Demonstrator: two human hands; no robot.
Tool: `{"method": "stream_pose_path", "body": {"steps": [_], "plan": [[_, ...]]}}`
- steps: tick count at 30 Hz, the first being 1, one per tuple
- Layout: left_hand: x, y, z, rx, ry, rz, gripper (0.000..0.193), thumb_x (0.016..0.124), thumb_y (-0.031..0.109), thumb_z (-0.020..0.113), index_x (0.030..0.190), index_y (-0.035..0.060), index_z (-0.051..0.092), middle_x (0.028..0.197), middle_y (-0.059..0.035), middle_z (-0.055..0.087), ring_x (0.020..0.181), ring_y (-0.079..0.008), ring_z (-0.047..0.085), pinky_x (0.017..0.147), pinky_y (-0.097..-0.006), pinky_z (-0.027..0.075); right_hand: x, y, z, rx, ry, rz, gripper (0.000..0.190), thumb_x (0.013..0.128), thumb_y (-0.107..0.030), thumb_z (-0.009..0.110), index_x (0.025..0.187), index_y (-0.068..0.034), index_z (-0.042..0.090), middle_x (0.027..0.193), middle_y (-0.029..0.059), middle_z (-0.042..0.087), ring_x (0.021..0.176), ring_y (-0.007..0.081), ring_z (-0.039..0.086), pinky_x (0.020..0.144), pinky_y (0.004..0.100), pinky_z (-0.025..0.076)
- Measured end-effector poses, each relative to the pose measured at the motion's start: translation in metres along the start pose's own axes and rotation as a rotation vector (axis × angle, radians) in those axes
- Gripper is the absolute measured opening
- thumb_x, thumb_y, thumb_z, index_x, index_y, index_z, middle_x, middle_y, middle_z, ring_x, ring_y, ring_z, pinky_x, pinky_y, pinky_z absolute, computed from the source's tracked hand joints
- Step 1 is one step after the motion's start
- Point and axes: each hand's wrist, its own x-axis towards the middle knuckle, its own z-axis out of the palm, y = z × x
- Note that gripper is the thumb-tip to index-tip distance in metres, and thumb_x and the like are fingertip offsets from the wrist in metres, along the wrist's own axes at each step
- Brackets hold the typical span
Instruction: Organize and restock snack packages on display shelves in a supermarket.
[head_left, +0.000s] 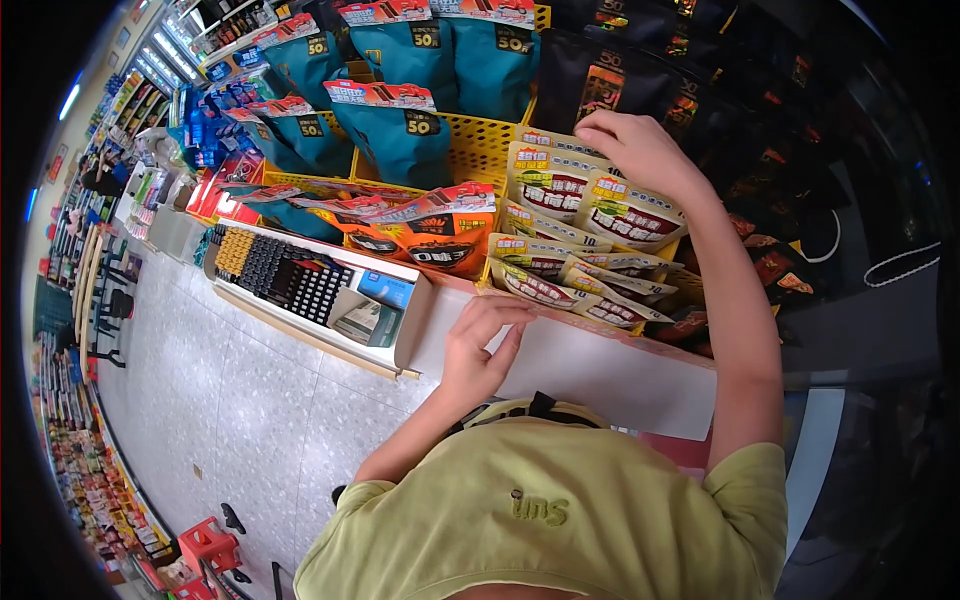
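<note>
Cream-coloured pouches (634, 212) with brown and yellow print stand in rows in a yellow perforated bin (471, 146). At the back row, my right hand (637, 146) rests its fingers on the top edges of the pouches; whether it pinches one I cannot tell. Lower down, my left hand (484, 345) is at the bin's front edge, thumb and fingers curved and apart, its fingertips near the lowest pouches. Orange pouches (450, 244) stand just left of the cream ones, with teal pouches (401, 142) behind them.
Black pouches (570, 75) fill the back right. A white tray (416, 315) of dark and yellow capped items and small boxes adjoins the bins on the left. A white ledge (600, 367) runs in front of me. Red plastic stools (208, 544) stand on the speckled floor (262, 375), beyond which are stocked shelves.
</note>
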Motion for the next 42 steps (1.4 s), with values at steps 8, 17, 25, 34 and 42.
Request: {"method": "stream_pose_path", "body": {"steps": [8, 17, 25, 34, 42], "plan": [[-0.003, 0.0, -0.004, 0.053, 0.067, -0.004, 0.019, 0.083, -0.008, 0.07, 0.098, 0.0034, 0.073, 0.105, -0.0124, 0.074, 0.1, -0.0288, 0.069, 0.089, -0.0373, 0.052, -0.071, -0.007, -0.028, -0.173, 0.333, 0.011, 0.024, 0.098, -0.023, 0.063, 0.114, -0.005, 0.068, 0.101, 0.0155, 0.073, 0.095, 0.0331, 0.07, 0.084, 0.0405, 0.053], [0.004, -0.002, 0.002, 0.012, 0.007, 0.021, 0.022, 0.082, -0.009, 0.068, 0.1, 0.0037, 0.073, 0.105, -0.0115, 0.072, 0.101, -0.0302, 0.067, 0.09, -0.0386, 0.051, -0.112, 0.023, -0.003, -0.556, 0.284, -0.004, 0.007, 0.091, -0.009, 0.064, 0.092, -0.003, 0.067, 0.089, 0.0169, 0.072, 0.093, 0.033, 0.068, 0.104, 0.0457, 0.044], [0.001, -0.006, 0.002, 0.029, 0.017, 0.001, 0.021, 0.083, -0.01, 0.068, 0.099, 0.0024, 0.073, 0.105, -0.0129, 0.074, 0.102, -0.0291, 0.069, 0.09, -0.0367, 0.053, -0.114, 0.025, 0.002, -0.575, 0.266, -0.001, 0.005, 0.09, -0.009, 0.064, 0.092, -0.004, 0.065, 0.089, 0.0156, 0.072, 0.095, 0.0324, 0.068, 0.109, 0.0461, 0.041], [0.002, -0.007, 0.0, 0.038, 0.026, 0.022, 0.022, 0.083, -0.01, 0.068, 0.1, 0.0025, 0.072, 0.105, -0.0126, 0.074, 0.102, -0.0292, 0.069, 0.09, -0.0368, 0.052, -0.122, 0.001, -0.002, -0.529, 0.331, 0.026, 0.024, 0.091, -0.014, 0.068, 0.114, -0.005, 0.065, 0.109, 0.0123, 0.07, 0.104, 0.0294, 0.066, 0.115, 0.0464, 0.039], [0.001, -0.004, 0.0, 0.046, 0.025, 0.016, 0.021, 0.083, -0.009, 0.068, 0.099, 0.0029, 0.073, 0.106, -0.0124, 0.073, 0.102, -0.0286, 0.068, 0.09, -0.0363, 0.052, -0.148, -0.006, -0.001, -0.492, 0.558, 0.031, 0.028, 0.095, -0.015, 0.066, 0.122, -0.005, 0.064, 0.117, 0.0132, 0.069, 0.111, 0.0319, 0.064, 0.118, 0.047, 0.037]]}}
